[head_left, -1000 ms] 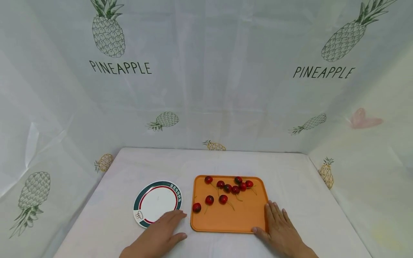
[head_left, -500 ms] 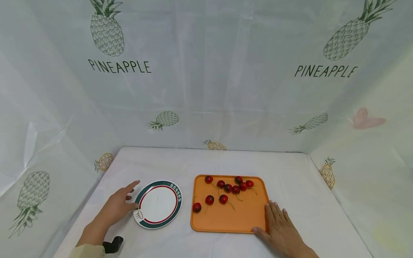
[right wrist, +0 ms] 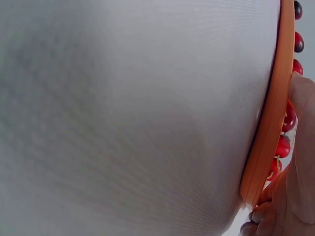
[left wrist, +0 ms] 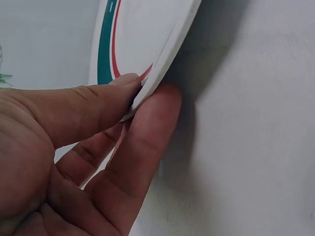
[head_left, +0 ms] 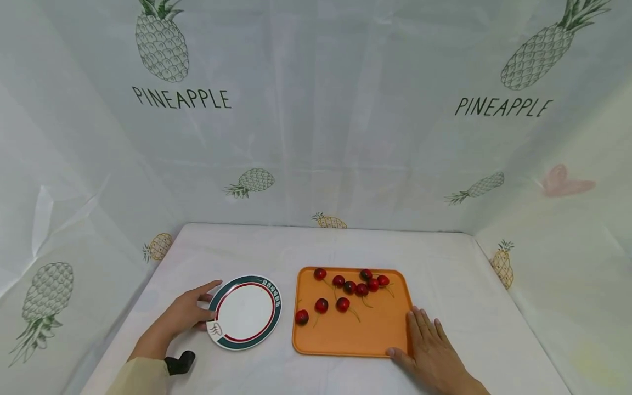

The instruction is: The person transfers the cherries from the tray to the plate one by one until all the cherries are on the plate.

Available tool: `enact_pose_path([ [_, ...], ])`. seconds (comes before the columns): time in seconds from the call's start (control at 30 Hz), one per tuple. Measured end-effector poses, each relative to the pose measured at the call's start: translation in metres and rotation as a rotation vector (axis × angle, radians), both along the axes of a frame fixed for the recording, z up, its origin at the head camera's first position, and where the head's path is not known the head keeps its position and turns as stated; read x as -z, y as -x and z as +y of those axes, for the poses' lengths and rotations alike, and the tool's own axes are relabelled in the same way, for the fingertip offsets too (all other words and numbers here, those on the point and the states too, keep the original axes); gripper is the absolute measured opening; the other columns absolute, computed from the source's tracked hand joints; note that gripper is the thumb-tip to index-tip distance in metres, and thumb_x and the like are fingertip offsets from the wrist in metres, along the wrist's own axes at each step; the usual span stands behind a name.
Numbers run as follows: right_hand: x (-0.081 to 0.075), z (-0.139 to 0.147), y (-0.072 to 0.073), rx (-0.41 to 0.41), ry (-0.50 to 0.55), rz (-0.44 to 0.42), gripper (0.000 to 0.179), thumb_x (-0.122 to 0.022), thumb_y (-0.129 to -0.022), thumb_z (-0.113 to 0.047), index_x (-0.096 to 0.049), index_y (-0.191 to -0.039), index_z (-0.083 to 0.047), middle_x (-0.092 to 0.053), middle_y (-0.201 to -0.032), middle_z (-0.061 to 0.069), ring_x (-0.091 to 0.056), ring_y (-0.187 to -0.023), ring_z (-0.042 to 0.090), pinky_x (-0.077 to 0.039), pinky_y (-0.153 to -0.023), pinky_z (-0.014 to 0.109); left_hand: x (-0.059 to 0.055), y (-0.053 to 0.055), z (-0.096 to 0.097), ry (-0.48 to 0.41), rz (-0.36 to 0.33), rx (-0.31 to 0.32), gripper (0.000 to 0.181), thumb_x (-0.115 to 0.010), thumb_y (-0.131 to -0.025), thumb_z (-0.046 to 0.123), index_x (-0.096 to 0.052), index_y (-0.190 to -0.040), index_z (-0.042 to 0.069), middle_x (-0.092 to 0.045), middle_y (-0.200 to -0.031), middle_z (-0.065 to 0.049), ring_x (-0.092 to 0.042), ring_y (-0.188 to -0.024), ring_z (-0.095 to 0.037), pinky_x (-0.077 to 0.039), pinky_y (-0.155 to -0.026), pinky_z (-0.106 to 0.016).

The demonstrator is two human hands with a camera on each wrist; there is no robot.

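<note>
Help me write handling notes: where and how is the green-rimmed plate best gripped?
Probably by its left rim, from the left: the green-rimmed plate has a thin edge suiting thumb above, fingers beneath, as the left hand pinches it; the orange tray lies to its right.

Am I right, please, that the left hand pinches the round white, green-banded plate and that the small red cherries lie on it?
Not quite: the small red cherries lie on the rectangular orange tray, as the head view shows. The left hand does pinch the plate.
</note>
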State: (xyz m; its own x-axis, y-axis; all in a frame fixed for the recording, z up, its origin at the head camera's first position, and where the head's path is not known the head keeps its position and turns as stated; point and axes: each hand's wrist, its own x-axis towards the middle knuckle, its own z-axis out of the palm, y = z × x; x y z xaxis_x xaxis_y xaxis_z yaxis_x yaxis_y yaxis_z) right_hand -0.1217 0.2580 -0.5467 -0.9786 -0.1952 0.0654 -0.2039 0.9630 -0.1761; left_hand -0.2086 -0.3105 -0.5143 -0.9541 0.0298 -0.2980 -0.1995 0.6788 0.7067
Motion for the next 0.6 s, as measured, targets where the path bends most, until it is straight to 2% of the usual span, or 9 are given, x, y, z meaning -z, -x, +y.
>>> enact_pose_path([
  [0.1,-0.001,0.000,0.000,-0.003,-0.001,0.008,0.106,-0.059,-0.094,-0.073,-0.043,-0.153,0.013,-0.038,-0.162,0.033,-0.037,-0.151,0.051,-0.029,-0.120,0.071,0.000,0.002,0.003,-0.024,-0.010,-0.009,0.076,-0.078,-0.088,0.001,-0.050,-0.157,0.012,-0.057,-0.139,-0.029,-0.063,-0.085,-0.022,-0.058,-0.066,-0.031],
  [0.23,-0.002,0.000,0.001,-0.004,-0.002,0.013,0.105,-0.059,-0.095,-0.073,-0.043,-0.153,0.014,-0.038,-0.162,0.034,-0.037,-0.150,0.051,-0.029,-0.120,0.072,0.000,0.005,0.008,-0.030,-0.020,-0.011,0.071,-0.079,-0.088,0.002,-0.054,-0.154,0.012,-0.057,-0.138,-0.027,-0.060,-0.097,-0.024,-0.059,-0.069,-0.031],
  [0.43,-0.002,0.000,0.001,-0.001,0.013,0.002,0.106,-0.059,-0.095,-0.073,-0.042,-0.153,0.014,-0.037,-0.162,0.034,-0.036,-0.151,0.051,-0.028,-0.120,0.072,0.002,0.006,0.012,-0.102,-0.069,-0.055,0.076,-0.079,-0.088,0.000,-0.051,-0.157,0.013,-0.054,-0.137,-0.026,-0.060,-0.092,-0.024,-0.061,-0.069,-0.033],
  [0.6,-0.001,-0.001,0.000,0.000,0.005,0.002,0.106,-0.059,-0.094,-0.073,-0.043,-0.153,0.014,-0.038,-0.162,0.033,-0.037,-0.151,0.051,-0.028,-0.120,0.071,0.002,0.005,0.012,-0.126,-0.081,-0.059,0.078,-0.080,-0.088,0.000,-0.048,-0.159,0.012,-0.052,-0.136,-0.027,-0.059,-0.094,-0.025,-0.060,-0.070,-0.033],
])
